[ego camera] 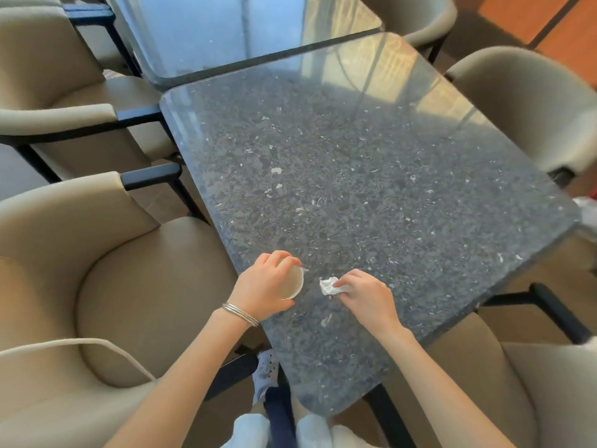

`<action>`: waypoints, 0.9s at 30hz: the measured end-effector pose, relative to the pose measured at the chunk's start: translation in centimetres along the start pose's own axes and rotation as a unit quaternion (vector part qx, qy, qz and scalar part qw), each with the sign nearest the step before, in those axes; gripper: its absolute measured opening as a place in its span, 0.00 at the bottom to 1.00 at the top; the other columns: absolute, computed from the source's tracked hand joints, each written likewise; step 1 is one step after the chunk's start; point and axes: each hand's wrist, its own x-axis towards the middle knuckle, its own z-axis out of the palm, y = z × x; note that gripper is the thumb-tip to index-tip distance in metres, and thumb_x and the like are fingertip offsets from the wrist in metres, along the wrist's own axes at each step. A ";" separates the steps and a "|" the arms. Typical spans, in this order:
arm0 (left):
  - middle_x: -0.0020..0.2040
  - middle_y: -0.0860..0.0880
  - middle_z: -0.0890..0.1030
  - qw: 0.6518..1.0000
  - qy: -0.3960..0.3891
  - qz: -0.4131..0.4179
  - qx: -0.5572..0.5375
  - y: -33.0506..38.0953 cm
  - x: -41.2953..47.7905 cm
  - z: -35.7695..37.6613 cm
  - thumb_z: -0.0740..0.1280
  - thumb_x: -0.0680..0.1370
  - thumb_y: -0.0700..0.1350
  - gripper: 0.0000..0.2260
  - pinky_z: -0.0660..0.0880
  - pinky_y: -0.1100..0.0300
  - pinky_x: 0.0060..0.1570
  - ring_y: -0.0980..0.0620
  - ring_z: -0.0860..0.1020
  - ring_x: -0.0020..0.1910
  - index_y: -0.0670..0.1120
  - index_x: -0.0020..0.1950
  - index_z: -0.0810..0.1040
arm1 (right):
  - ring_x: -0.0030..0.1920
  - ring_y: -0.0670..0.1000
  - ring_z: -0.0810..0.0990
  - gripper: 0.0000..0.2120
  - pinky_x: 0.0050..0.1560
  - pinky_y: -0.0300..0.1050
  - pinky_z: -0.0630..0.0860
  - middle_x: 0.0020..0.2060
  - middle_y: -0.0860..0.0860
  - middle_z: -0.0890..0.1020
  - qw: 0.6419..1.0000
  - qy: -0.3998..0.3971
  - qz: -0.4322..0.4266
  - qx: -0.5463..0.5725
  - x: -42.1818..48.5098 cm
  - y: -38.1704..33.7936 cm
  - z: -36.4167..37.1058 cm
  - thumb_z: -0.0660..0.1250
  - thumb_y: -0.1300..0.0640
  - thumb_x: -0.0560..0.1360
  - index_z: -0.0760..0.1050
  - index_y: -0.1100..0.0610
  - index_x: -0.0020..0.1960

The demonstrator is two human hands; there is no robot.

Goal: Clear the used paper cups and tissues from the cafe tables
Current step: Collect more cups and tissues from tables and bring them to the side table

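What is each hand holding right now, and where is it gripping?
The left hand grips the paper cup around its side wall. The right hand pinches the crumpled tissue at its near edge.

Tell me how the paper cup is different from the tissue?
The paper cup is round with a tan inside; the tissue is a white, crumpled wad. The left hand wraps round the cup; the right hand pinches the tissue. Both are at the near end of the table.

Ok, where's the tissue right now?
Head view, low centre: the right hand pinches the tissue, just right of the paper cup in the left hand.
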 end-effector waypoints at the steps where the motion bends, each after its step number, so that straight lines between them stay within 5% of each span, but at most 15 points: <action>1: 0.67 0.54 0.65 1.000 -0.002 0.002 0.006 0.3 -0.4 -0.2 0.72 0.69 0.53 0.30 0.75 0.56 0.46 0.51 0.66 0.62 0.54 0.68 0.64 | 0.47 0.49 0.79 0.07 0.39 0.45 0.72 0.46 0.44 0.80 1.000 0.002 0.003 0.000 -0.5 -0.1 -0.9 0.68 0.59 0.71 0.81 0.49 0.46; 8: 0.67 0.55 0.65 0.997 0.070 -0.005 0.014 3.4 -5.1 -2.7 0.72 0.69 0.56 0.34 0.74 0.58 0.50 0.53 0.66 0.62 0.54 0.70 0.61 | 0.47 0.51 0.79 0.07 0.44 0.47 0.74 0.47 0.46 0.81 0.999 0.022 -0.034 0.011 -3.9 -2.0 -6.5 0.68 0.60 0.72 0.81 0.52 0.48; 27: 0.64 0.53 0.69 0.953 0.273 -0.128 -0.022 11.4 -30.5 -4.3 0.74 0.67 0.55 0.33 0.73 0.55 0.56 0.53 0.67 0.59 0.50 0.68 0.67 | 0.41 0.52 0.79 0.07 0.43 0.46 0.76 0.45 0.48 0.81 0.948 -0.016 -0.317 -0.006 -20.7 -13.7 -12.5 0.69 0.61 0.71 0.82 0.53 0.48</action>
